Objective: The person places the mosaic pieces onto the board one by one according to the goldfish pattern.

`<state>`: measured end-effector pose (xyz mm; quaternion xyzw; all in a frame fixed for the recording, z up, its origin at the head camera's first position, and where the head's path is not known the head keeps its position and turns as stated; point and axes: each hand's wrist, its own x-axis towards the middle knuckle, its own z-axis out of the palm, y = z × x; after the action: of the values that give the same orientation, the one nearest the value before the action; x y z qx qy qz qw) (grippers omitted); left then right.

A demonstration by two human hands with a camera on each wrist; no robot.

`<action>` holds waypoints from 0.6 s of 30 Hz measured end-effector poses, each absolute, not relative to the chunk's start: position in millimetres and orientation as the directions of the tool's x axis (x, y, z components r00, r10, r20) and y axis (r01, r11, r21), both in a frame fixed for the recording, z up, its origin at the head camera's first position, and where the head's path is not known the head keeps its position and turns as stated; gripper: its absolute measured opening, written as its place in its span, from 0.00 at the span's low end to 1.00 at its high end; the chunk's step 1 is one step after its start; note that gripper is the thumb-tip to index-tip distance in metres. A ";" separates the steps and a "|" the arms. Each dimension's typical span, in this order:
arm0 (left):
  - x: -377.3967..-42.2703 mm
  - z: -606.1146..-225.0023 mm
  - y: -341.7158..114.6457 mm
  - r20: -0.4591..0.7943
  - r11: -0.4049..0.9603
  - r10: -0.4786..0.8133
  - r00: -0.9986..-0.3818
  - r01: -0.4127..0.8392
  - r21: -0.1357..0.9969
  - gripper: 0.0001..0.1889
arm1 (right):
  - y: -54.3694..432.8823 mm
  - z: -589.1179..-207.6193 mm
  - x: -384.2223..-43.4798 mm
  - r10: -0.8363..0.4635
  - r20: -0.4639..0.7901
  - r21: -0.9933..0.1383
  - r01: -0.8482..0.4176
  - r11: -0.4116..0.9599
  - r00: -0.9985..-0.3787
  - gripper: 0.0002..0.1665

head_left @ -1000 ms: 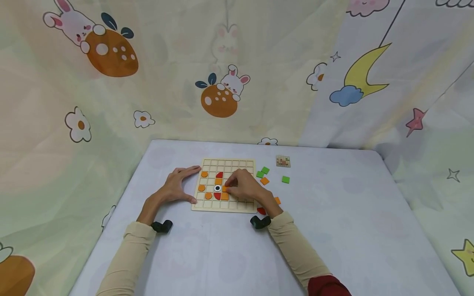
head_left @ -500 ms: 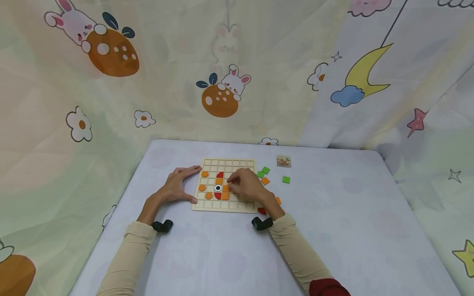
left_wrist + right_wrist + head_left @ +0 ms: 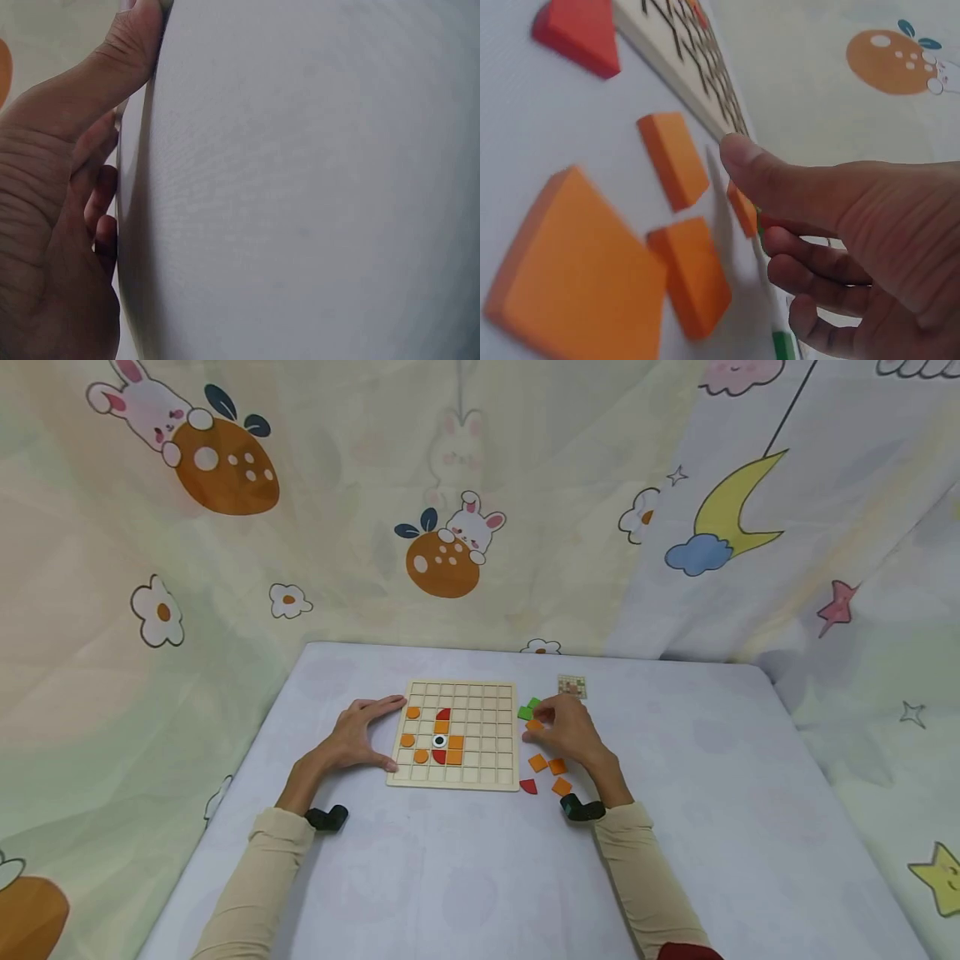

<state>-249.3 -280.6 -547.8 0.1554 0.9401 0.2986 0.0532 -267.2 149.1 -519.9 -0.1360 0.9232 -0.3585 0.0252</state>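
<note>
A square wooden grid board (image 3: 491, 735) lies on the table, holding orange discs (image 3: 413, 713), orange squares (image 3: 455, 742), red quarter-round pieces (image 3: 444, 714) and a white eye piece (image 3: 439, 741). My left hand (image 3: 352, 735) spans the board's left edge, with thumb and fingertips against it. Right of the board, my right hand (image 3: 570, 731) hovers with thumb and forefinger apart, either side of a loose orange tile (image 3: 534, 725). In the right wrist view that tile (image 3: 742, 208) shows beyond the thumb, and contact cannot be made out.
Green tiles (image 3: 526, 713) lie just beyond the right fingertips. Nearer me are several loose orange tiles (image 3: 537, 762) and a red quarter-round piece (image 3: 581, 34). A small pattern card (image 3: 572, 686) lies at the back right, partly behind the hand. Patterned cloth hangs behind the table.
My right hand has left the orange square on the board and moved right to the loose tiles. Orange pieces formerly under its wrist now show. The left hand stays put.
</note>
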 end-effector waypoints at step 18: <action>-247.9 -548.2 -281.4 0.032 0.768 0.337 -0.941 0.294 0.568 0.66 | 144.5 -517.3 -266.4 -0.338 0.128 -0.672 -0.332 0.661 -0.932 0.13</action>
<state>-247.9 -281.4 -548.2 0.1679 0.9396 0.2961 0.0357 -266.4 144.5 -517.3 -0.1840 0.9114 -0.3681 0.0042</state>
